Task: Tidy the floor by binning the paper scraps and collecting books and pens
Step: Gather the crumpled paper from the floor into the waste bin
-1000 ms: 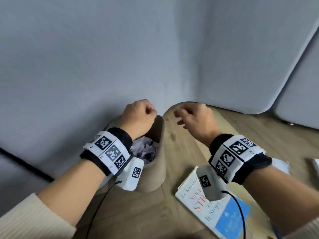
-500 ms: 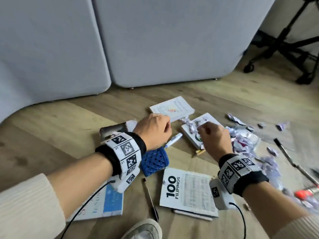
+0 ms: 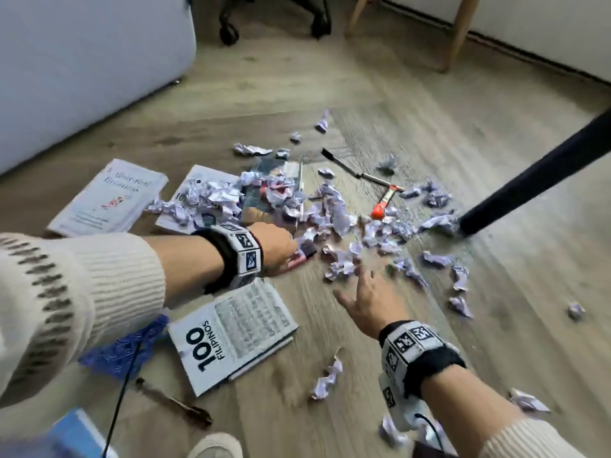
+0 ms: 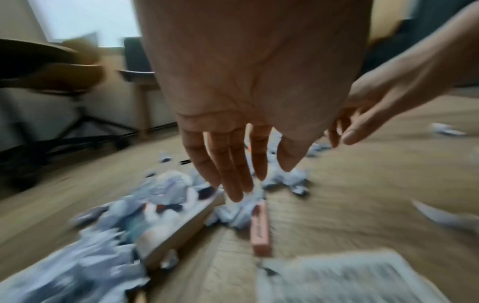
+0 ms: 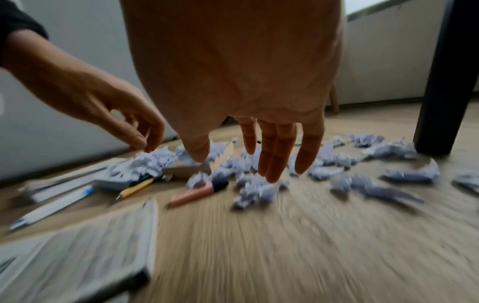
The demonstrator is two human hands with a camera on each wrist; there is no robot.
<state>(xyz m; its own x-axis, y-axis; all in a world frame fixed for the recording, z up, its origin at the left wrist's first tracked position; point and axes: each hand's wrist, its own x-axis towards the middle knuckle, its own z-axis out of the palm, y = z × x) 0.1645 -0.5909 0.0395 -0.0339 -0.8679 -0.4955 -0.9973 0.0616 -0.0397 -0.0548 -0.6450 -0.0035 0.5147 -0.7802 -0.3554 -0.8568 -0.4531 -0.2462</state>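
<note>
Both the right hand (image 3: pixel 370 302) and the left hand (image 3: pixel 276 246) hover spread and empty over crumpled paper scraps (image 3: pixel 344 266) mid-floor beyond the nearest book (image 3: pixel 231 328); featherlight and springy, they probably want bunching from the sides.

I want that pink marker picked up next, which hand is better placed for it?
Left. The left hand hovers right beside the pink marker, fingers open; the right hand reaches toward paper scraps further off.

left hand (image 3: pixel 276 244) reaching down, right hand (image 3: pixel 370 300) outstretched, fingers (image 5: pixel 274 155) spread
</note>
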